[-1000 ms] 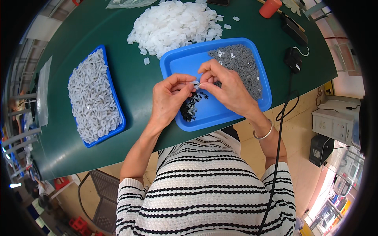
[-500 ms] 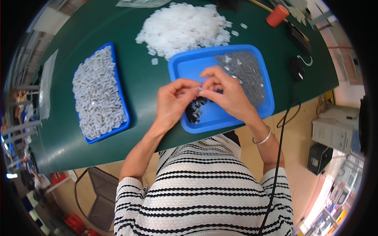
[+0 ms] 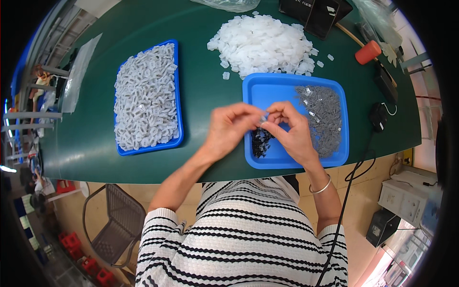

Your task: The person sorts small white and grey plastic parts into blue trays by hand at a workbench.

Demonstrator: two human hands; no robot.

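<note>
Over the left part of a blue tray [image 3: 271,93], my two hands meet at the fingertips. Between them is a small pale, bluish piece [image 3: 264,118], too small and blurred to name. My left hand [image 3: 228,130] pinches it from the left side, thumb and forefinger together. From the other side my right hand [image 3: 295,133] grips it with curled fingers, a bangle [image 3: 321,185] round that wrist. Below the fingertips lies a little heap of small black parts [image 3: 260,144], partly covered by my hands. Many small grey parts [image 3: 327,122] fill the tray's right side.
A large pile of translucent white plastic pieces [image 3: 263,45] lies behind the tray. To the left, another blue tray [image 3: 180,103] is heaped with pale grey pieces [image 3: 146,98]. A red cylinder [image 3: 368,52], black devices [image 3: 378,117] and a cable [image 3: 356,167] are on the right.
The whole view has swung, so the table and trays sit further right in it. My hands stay together over the tray, the small piece still between the fingertips.
</note>
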